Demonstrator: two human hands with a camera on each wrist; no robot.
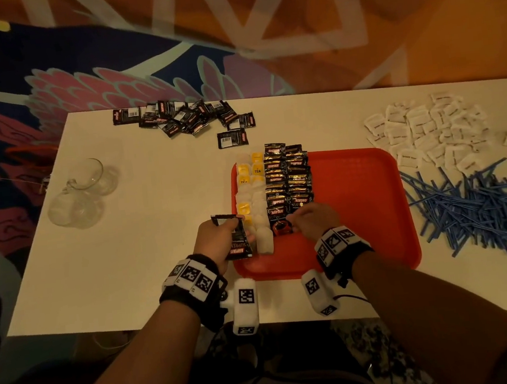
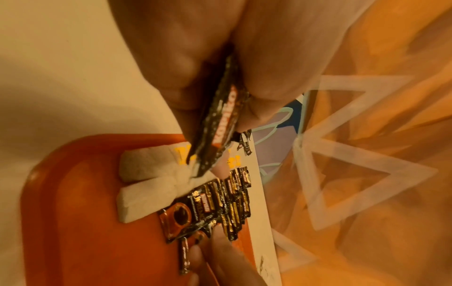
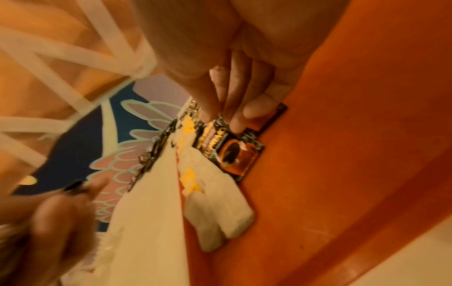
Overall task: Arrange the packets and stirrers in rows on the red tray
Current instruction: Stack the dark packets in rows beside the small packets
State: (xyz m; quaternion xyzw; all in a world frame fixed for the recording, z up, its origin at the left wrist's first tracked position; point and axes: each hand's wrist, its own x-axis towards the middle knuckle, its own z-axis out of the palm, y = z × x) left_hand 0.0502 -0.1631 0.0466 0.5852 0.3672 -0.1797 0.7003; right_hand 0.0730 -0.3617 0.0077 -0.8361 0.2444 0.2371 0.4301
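Here the left hand (image 1: 220, 242) hung over the near left edge of the red tray (image 1: 370, 211), its thumb and fingers pinching a small stack of black coffee packets (image 1: 235, 240) held on end; the left wrist view showed that stack (image 2: 220, 123) edge-on, squeezed between the fingers above the tray. The right hand (image 1: 310, 220) lay low over the tray's near part, its fingertips (image 3: 236, 123) pressed down on the nearest black packet of the coffee rows (image 1: 288, 182), the one printed with a cup (image 3: 234, 156); the fingers were fairly straight, not wrapped round it. Two rows of black coffee packets ran from the tray's far edge toward the person, and just to their left lay two rows of white and yellow tea bags (image 1: 252, 192), touching the coffee rows. The right half of the tray was bare red. On the white table (image 1: 144, 234), a loose heap of black packets (image 1: 188, 117) sat beyond the tray to the left, a heap of white sachets (image 1: 430, 132) to the far right, and a pile of blue stirrers (image 1: 479, 205) just right of the tray. Clear glass cups (image 1: 83, 194) stood at the table's left.
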